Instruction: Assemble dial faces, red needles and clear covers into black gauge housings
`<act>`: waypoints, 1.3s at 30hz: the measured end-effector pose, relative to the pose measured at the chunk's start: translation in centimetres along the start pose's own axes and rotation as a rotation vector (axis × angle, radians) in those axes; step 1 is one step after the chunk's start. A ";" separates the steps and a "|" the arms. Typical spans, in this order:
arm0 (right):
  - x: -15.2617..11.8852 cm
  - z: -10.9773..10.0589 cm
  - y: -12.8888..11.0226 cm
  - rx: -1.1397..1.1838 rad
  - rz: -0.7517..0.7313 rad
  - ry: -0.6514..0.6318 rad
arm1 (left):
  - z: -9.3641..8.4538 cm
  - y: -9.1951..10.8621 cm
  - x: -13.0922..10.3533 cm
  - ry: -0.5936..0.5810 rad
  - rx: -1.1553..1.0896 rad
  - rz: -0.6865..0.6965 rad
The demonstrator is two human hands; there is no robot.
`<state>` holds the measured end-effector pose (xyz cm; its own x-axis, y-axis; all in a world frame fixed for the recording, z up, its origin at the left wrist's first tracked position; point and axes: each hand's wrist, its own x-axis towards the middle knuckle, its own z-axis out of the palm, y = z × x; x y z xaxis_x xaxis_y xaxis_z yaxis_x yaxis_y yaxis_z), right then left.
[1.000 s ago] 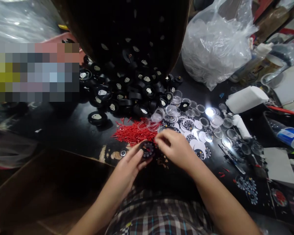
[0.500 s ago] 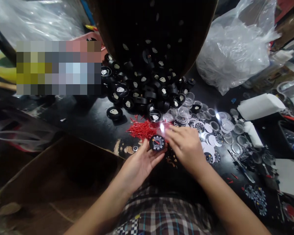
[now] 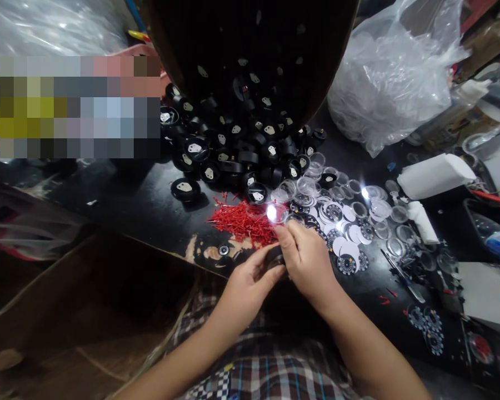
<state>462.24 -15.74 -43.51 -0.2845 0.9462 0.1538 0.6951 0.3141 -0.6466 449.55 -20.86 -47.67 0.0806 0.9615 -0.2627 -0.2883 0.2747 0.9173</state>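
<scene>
My left hand (image 3: 250,280) is closed around a small round black dial gauge (image 3: 275,255), now tilted so that its face is mostly hidden. My right hand (image 3: 310,258) grips the gauge's right side, thumb and fingers bent at its rim. Whether a clear cover lies between them cannot be made out. Just beyond the hands lies a heap of red pointers (image 3: 244,222). Clear round covers (image 3: 308,186) and printed dial discs (image 3: 334,211) are strewn to the right of it. Behind the pointers sit many black gauge housings (image 3: 245,153) with pale metal plates.
A large dark container (image 3: 250,39) lies tipped behind the housings. Tweezers (image 3: 402,276) and several dial discs (image 3: 434,341) rest at the right. A clear plastic bag (image 3: 375,89) and a white roll (image 3: 436,175) stand farther back. The table's front edge (image 3: 166,250) runs along the left.
The gauge has turned from facing up to tilted on edge. My right hand has come in against it, and my left fingers have closed further around it. The view has shifted slightly.
</scene>
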 end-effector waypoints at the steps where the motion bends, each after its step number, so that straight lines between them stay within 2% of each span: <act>1: 0.0 0.2 -0.1 -0.022 -0.011 0.022 | 0.1 0.1 -0.2 -0.011 0.020 0.002; 7: -0.5 1.0 0.0 -0.008 -0.084 0.078 | 0.1 0.9 -0.7 -0.010 0.345 0.089; 10: -0.3 1.1 -0.2 -0.005 -0.108 0.067 | -0.7 1.2 -0.5 -0.005 0.455 0.122; 12: -0.2 0.8 -0.3 0.027 -0.106 -0.022 | -2.5 1.1 -1.1 -0.019 0.460 0.065; 15: -0.4 -0.2 0.3 0.184 -0.063 -0.196 | -7.4 0.7 -3.4 -0.012 0.536 -0.059; 16: -0.5 -0.5 0.5 0.229 -0.028 -0.203 | -9.3 0.6 -4.3 0.059 0.618 -0.046; 19: -0.6 -0.4 0.8 0.241 0.052 -0.166 | -14.2 1.0 -5.6 0.512 0.952 0.144; 20: -0.6 -0.1 0.6 0.226 0.032 -0.190 | -15.2 1.3 -5.1 0.605 0.987 0.195; 21: -0.5 0.3 0.2 0.213 -0.012 -0.236 | -15.9 1.8 -4.2 0.649 0.978 0.235; 22: -0.5 0.7 -0.4 0.201 -0.069 -0.292 | -16.2 2.4 -2.7 0.645 0.930 0.259; 24: -0.6 1.4 -1.4 0.177 -0.156 -0.375 | -16.3 3.8 1.1 0.600 0.832 0.295; 27: -1.3 1.5 -1.8 0.124 -0.158 -0.440 | -15.9 6.0 6.7 0.622 0.968 0.211; 30: -2.4 0.4 -0.1 0.079 -0.102 -0.478 | -15.3 7.0 9.2 0.625 0.925 0.166; 32: -3.0 -0.8 1.9 0.047 -0.031 -0.419 | -14.7 6.6 8.7 0.651 0.814 0.172; 34: -3.2 -2.0 4.0 -0.052 0.071 -0.256 | -13.5 5.7 7.1 0.633 0.666 0.192; 36: -3.0 -2.9 6.0 -0.233 0.175 -0.096 | -11.4 4.3 5.0 0.527 0.401 0.179; 39: -2.3 -3.5 7.9 -0.402 0.235 -0.026 | -7.6 2.2 2.4 0.355 -0.083 0.057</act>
<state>470.68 -15.20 -46.32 -0.1017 0.9947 0.0159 0.9419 0.1014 -0.3202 441.82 -17.93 -48.55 -0.2695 0.9110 -0.3122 -0.3603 0.2052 0.9100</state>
